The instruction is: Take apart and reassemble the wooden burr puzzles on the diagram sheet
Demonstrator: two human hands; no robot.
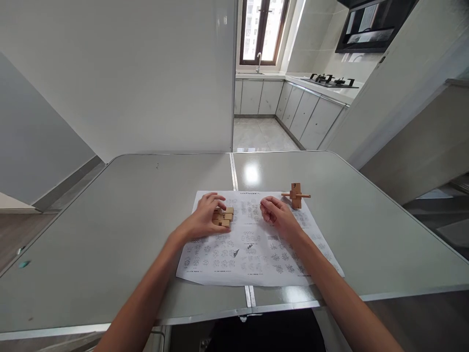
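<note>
My left hand (208, 215) curves around a small cluster of wooden puzzle pieces (227, 216) resting on the printed sheet (242, 278). Its thumb lies along their near side and its fingers reach over the far side, hiding part of them. To the right, my right hand (280, 215) hovers over or rests on the sheet with fingers curled together; no object shows in them. Just beyond that hand, a crossed wooden puzzle assembly (296, 201) stands at the sheet's far right edge, with a dark mark on its upright piece and a thin rod sticking out sideways.
The sheet carries rows of small puzzle diagrams and lies across the metal seam (233, 171) of the grey table (110, 244). A small green thing (24, 264) is near the table's left edge. A white wall (164, 73) rises behind; a kitchen counter (315, 90) is farther back.
</note>
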